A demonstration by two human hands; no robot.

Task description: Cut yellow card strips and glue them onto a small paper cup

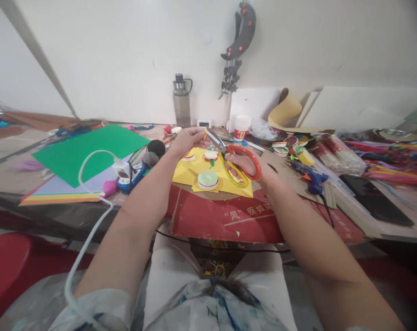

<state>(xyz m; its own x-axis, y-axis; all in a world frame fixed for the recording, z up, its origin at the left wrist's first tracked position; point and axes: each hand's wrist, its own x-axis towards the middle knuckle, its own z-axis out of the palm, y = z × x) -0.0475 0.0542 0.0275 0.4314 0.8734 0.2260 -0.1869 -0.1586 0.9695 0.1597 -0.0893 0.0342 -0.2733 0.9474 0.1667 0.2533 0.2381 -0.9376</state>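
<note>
My left hand (pixel 187 141) is raised over the work surface, its fingertips pinched on a small yellow piece (pixel 205 134), probably paper or foam. In my right hand (pixel 241 164) is a pair of scissors (pixel 224 150) with one red and one yellow handle loop. The blades point up and left, their tips close to the yellow piece; whether they touch it I cannot tell. Below both hands lies a yellow sheet (pixel 181 174). It carries a pale green round piece (pixel 207 179) with a white and red edge, and a smaller white-and-red round piece (pixel 211 156).
A red cardboard sheet (pixel 201 216) lies under the work at the front edge. To the left are a green sheet (pixel 87 149) and a plugged power strip (pixel 131 177). A glue gun (pixel 315 179), phone (pixel 374 197), paper cup (pixel 242 126) and bottle (pixel 182 108) stand around.
</note>
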